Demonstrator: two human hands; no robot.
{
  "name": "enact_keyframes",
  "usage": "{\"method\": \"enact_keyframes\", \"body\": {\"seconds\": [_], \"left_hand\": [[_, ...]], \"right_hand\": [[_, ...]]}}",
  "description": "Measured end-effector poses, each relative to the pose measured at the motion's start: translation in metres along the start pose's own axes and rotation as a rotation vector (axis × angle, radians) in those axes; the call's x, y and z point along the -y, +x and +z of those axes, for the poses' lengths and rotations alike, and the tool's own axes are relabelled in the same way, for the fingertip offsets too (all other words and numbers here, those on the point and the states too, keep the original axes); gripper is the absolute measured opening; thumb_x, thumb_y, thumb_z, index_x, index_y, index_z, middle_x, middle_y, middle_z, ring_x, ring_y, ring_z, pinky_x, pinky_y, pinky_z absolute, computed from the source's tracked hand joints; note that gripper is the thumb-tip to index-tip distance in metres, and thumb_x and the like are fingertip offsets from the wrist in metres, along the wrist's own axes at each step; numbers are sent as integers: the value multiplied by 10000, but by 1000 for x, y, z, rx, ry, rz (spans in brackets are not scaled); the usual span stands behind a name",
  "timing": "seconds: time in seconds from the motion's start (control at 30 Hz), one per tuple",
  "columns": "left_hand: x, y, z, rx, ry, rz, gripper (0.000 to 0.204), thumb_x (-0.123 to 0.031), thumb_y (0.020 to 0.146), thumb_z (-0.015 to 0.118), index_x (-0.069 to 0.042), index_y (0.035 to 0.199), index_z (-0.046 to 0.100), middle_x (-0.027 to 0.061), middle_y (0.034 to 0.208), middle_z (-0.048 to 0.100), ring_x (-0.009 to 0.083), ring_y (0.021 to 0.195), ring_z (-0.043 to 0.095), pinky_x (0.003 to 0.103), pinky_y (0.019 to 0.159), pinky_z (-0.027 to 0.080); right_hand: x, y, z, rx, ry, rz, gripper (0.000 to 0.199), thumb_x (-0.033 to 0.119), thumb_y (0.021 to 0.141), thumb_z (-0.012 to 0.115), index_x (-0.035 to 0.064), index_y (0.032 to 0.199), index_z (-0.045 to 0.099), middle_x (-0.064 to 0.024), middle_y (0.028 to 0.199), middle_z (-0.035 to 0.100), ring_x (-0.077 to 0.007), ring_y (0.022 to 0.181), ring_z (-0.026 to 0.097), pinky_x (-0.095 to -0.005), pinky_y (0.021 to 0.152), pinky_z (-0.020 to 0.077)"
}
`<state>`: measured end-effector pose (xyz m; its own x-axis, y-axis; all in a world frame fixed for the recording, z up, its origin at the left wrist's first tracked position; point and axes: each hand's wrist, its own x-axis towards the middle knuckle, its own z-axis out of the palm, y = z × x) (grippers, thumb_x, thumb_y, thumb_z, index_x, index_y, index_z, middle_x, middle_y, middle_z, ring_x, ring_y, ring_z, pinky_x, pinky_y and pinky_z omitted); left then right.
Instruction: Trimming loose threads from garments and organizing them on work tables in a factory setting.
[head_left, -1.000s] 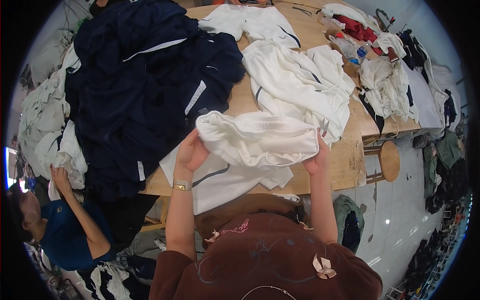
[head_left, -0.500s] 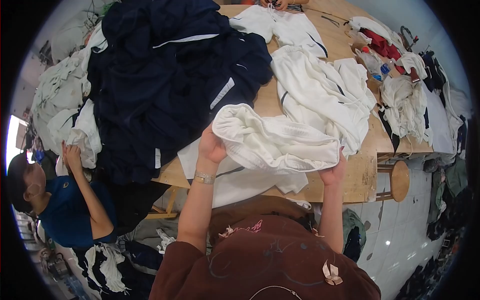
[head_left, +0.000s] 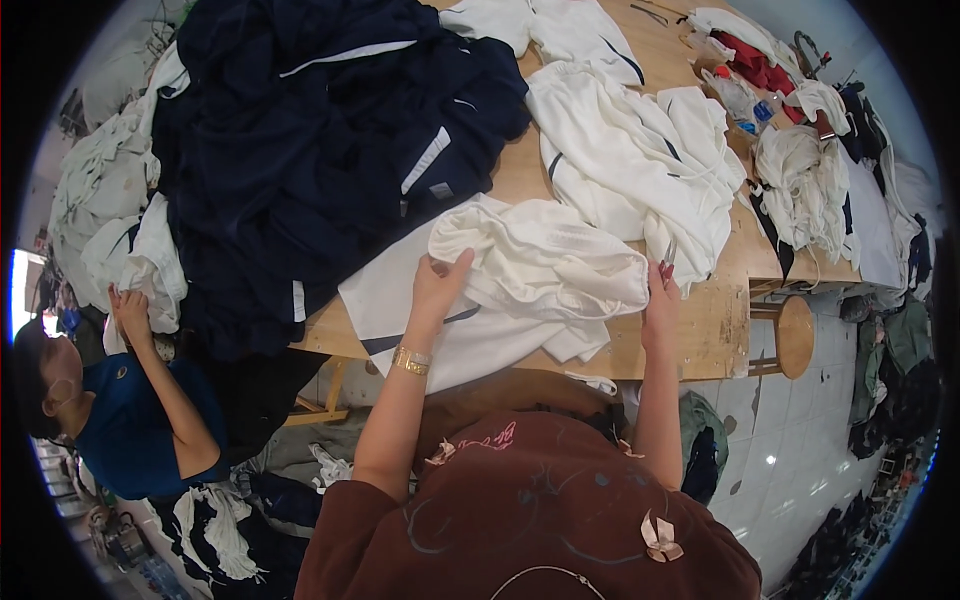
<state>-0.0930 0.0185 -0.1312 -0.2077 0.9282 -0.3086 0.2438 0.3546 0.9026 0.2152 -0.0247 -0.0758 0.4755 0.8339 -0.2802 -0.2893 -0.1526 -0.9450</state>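
A pair of white trousers [head_left: 560, 255] with a gathered elastic waistband and a navy stripe lies over the table's near edge. My left hand [head_left: 438, 292] is closed on the left end of the waistband, thumb on top. At the waistband's right end is my right hand [head_left: 660, 302], its fingers closed around small thread snips [head_left: 668, 266] with a red handle, blades pointing away from me. These fingers also touch the waistband edge; how firmly they grip the cloth is hidden. Beyond lie more white trousers [head_left: 630, 150] with navy piping.
A large heap of navy garments [head_left: 330, 150] covers the table's left side. At the right are bundled white cloth [head_left: 800, 185], a plastic bottle [head_left: 763, 110] and a wooden stool [head_left: 796, 337]. A co-worker in a blue shirt [head_left: 150, 420] is at the left, beside pale cloth piles [head_left: 105, 190].
The waistband was held up and stretched wide; now it is lower and flatter, its opening narrower. My right hand has moved away from me, and the snips show more. The view has shifted slightly.
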Motion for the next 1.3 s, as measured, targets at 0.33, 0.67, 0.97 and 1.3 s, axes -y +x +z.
{"method": "enact_keyframes", "body": {"seconds": [0.33,0.67,0.97,1.3], "left_hand": [[-70,-37,-15,461,-791,-273,372,-321,912,436,-46,1160,474,53,1048,558,146,896,536,291,646,467],[-111,-68,-7,703,-930,83,372,-166,934,353,19,1254,396,128,1244,479,218,1126,485,418,944,411],[-116,-70,-1,583,-854,260,378,-69,878,460,22,1242,421,129,1212,517,225,1109,514,398,970,397],[-110,-65,5,448,-716,331,398,32,802,534,43,1194,468,95,1173,542,160,1075,515,298,942,389]], "right_hand": [[40,-33,46,44,-271,-462,169,149,921,492,19,882,592,37,647,489,-30,548,383,-192,498,317],[55,-77,129,516,-437,-516,128,87,809,649,0,901,626,53,660,494,-20,592,405,-175,489,338],[55,-68,117,673,-65,-64,131,154,862,605,24,844,608,61,595,493,-19,472,388,-196,416,280],[68,-73,98,737,261,38,113,130,851,611,19,834,606,62,566,471,-14,461,363,-192,417,263]]}}
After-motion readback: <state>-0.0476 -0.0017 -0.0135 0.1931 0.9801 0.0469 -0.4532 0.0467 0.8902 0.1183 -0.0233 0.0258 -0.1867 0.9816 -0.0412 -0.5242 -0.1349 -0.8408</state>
